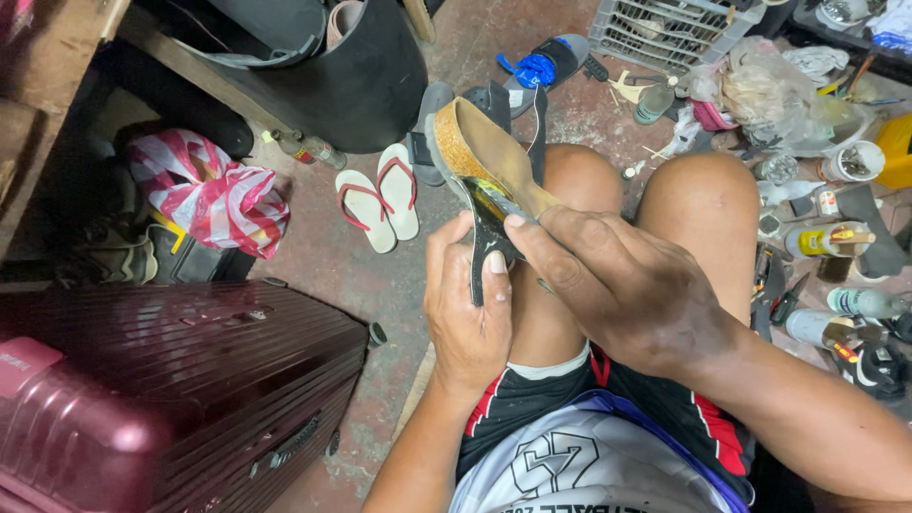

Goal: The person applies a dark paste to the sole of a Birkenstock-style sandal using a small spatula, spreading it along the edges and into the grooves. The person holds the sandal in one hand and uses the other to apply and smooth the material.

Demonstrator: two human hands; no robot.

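A grey plastic crate (665,28) at the top stands on the floor, its contents too unclear to tell; a red-and-white plastic bag (214,195) lies bulging at the left beside a maroon suitcase (171,380). Two white flip-flops (380,195) lie side by side on the floor. One cork-soled sandal (484,157) is held above the knees: the left hand (465,313) closes round its black sole from below, the right hand (617,285) reaches across, fingers pinching the insole edge

Rough cork sandal (475,142), glossy maroon suitcase (180,380)
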